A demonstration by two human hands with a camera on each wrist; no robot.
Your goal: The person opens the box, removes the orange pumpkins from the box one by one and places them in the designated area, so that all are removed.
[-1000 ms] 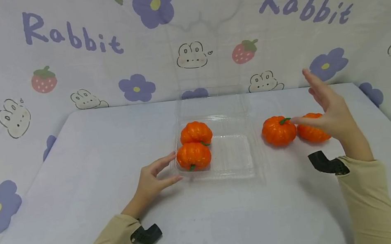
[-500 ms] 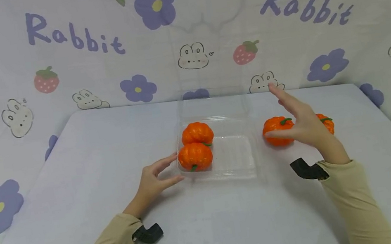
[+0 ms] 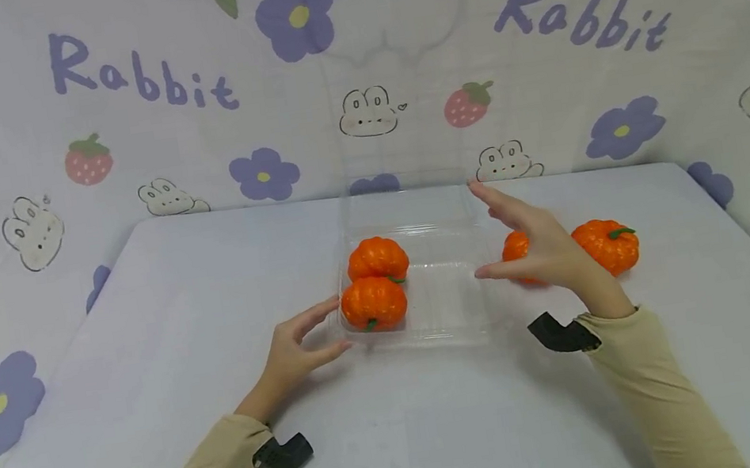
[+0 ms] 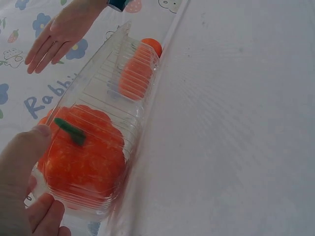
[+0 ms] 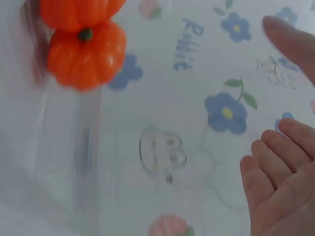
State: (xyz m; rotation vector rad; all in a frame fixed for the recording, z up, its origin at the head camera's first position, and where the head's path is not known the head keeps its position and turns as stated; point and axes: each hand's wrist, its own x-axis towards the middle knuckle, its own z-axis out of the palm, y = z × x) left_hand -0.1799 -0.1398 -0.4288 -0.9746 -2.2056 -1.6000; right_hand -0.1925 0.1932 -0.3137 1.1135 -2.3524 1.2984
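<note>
Two orange toy pumpkins (image 3: 377,259) (image 3: 374,304) lie in the left half of a clear plastic clamshell box (image 3: 449,327), whose lid stands raised at the back. My left hand (image 3: 296,347) holds the box at its left end; in the left wrist view its thumb (image 4: 37,137) touches the rim and its fingers curl at the lower corner. My right hand (image 3: 542,246) hovers by the box's right edge, thumb and fingers spread, holding nothing. Behind it, a third pumpkin (image 3: 515,246) is partly hidden. Another pumpkin (image 3: 607,245) with a green stem sits farther right.
A white-covered table (image 3: 404,438) carries everything. At its back hangs a cloth (image 3: 189,140) printed with rabbits, flowers and strawberries. Black camera mounts (image 3: 287,453) (image 3: 561,332) sit on both wrists.
My right hand has moved left, from over the farther-right pumpkin to the box's right edge. My left hand, the box and the pumpkins have stayed put.
</note>
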